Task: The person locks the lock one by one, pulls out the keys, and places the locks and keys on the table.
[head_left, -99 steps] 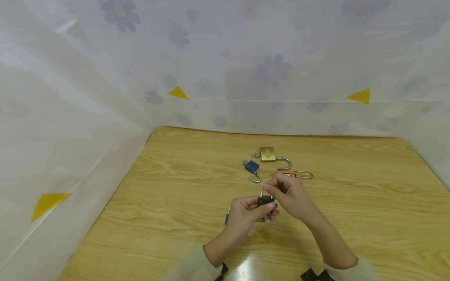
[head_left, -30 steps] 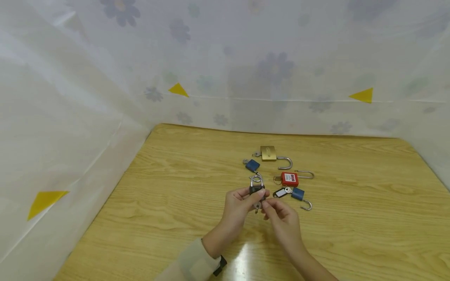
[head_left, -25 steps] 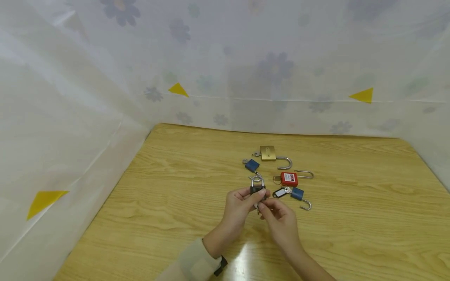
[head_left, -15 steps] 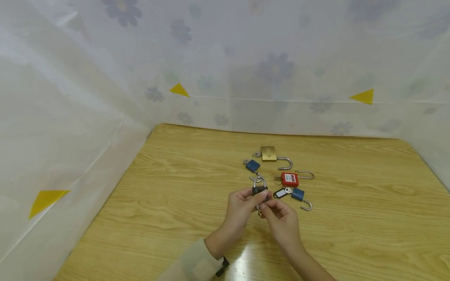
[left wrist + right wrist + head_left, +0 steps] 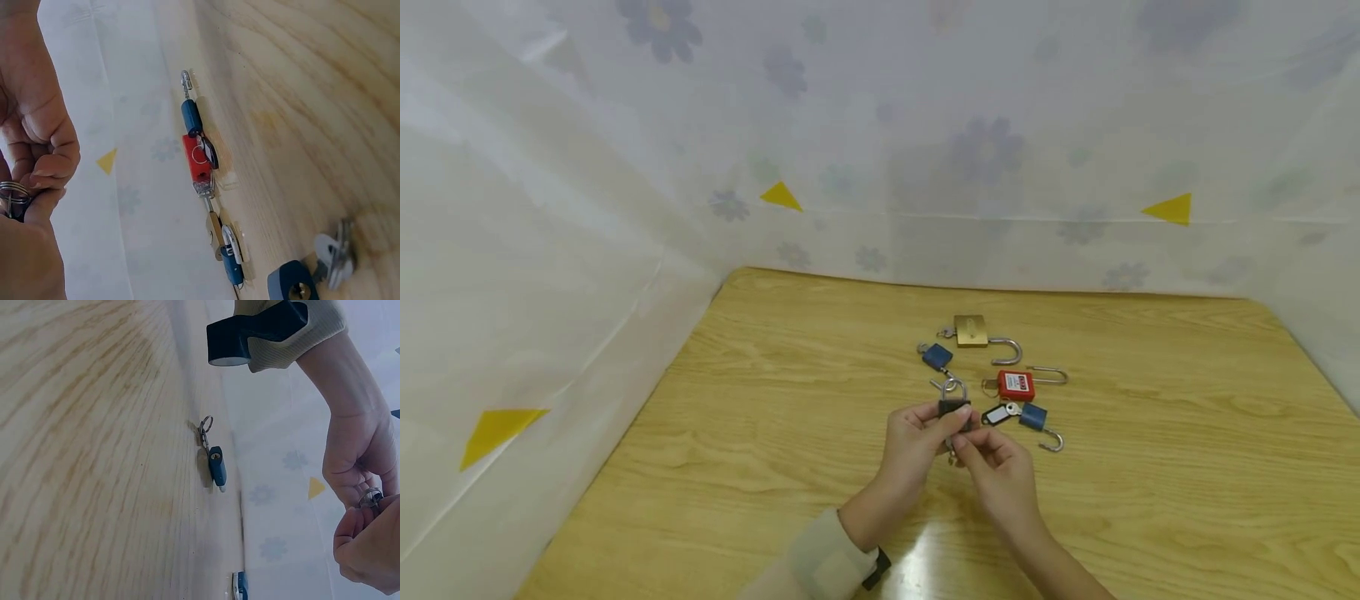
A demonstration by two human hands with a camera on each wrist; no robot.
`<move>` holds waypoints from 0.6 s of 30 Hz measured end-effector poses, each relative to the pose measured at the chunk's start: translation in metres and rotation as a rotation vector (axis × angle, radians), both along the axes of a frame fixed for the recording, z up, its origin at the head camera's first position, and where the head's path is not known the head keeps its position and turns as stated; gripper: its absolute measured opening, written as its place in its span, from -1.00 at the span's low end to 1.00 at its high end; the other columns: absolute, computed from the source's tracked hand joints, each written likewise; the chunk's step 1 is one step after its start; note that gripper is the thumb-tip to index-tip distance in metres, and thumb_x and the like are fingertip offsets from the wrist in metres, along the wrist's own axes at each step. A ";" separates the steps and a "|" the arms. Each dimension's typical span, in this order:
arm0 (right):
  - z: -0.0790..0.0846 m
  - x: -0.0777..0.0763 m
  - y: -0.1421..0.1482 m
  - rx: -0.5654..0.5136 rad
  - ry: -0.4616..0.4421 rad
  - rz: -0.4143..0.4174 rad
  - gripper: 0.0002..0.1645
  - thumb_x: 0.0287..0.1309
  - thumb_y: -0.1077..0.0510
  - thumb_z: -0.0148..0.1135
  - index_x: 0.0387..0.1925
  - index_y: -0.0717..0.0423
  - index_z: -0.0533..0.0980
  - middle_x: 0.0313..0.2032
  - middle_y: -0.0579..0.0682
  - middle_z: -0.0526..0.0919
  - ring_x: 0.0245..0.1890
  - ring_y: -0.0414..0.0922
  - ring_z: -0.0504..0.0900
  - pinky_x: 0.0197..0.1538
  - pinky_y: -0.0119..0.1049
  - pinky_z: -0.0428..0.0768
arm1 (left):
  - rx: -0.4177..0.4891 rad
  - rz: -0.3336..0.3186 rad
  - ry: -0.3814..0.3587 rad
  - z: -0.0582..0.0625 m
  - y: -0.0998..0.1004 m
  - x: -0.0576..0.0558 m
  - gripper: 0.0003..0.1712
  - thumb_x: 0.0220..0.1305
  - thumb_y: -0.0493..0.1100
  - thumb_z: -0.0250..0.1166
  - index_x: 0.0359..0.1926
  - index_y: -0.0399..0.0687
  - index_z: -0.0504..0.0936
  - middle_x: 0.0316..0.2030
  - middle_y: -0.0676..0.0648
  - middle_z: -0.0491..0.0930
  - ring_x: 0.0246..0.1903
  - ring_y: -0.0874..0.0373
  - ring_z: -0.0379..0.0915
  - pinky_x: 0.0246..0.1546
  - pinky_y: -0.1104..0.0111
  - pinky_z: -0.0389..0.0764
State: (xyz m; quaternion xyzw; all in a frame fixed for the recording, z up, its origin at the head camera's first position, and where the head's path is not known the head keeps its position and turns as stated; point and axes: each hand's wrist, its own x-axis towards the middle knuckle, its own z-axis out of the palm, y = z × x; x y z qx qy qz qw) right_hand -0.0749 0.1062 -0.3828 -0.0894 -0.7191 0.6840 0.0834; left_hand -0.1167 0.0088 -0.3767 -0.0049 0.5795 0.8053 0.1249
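Note:
My left hand (image 5: 904,454) grips a small black padlock (image 5: 953,407) by its body, thumb across the front. Its silver shackle (image 5: 953,388) points away from me; whether both legs are seated, I cannot tell. My right hand (image 5: 1002,467) pinches at the padlock's near end, where keys (image 5: 952,457) hang partly hidden by its fingers. In the right wrist view, a key ring (image 5: 370,497) shows between the two hands. Just beyond the hands lies a blue padlock (image 5: 937,357) with its shackle swung out. To their right rests another blue padlock (image 5: 1033,416), unlocked, with a key and black tag (image 5: 997,414).
Farther back lie a brass padlock (image 5: 972,331) and a red padlock (image 5: 1016,385), both with shackles out. One more blue padlock (image 5: 217,465) with keys shows on the table in the right wrist view. A pale patterned curtain (image 5: 880,150) encloses the wooden table (image 5: 737,400).
My right hand has come down from the black padlock's shackle to the keys at its near end, uncovering the red and right-hand blue padlocks. Over the last half second both hands barely move.

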 end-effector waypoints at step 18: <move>-0.004 0.007 0.000 0.040 -0.026 0.064 -0.89 0.07 0.40 0.18 -0.50 0.42 0.51 -0.61 -0.21 0.52 -0.56 -0.31 0.44 -0.46 -0.48 0.45 | 0.028 0.020 -0.025 0.001 -0.010 -0.010 -0.64 0.16 -0.23 0.30 -0.14 -0.49 0.58 -0.38 -0.08 0.73 -0.39 0.25 0.66 -0.20 0.36 0.66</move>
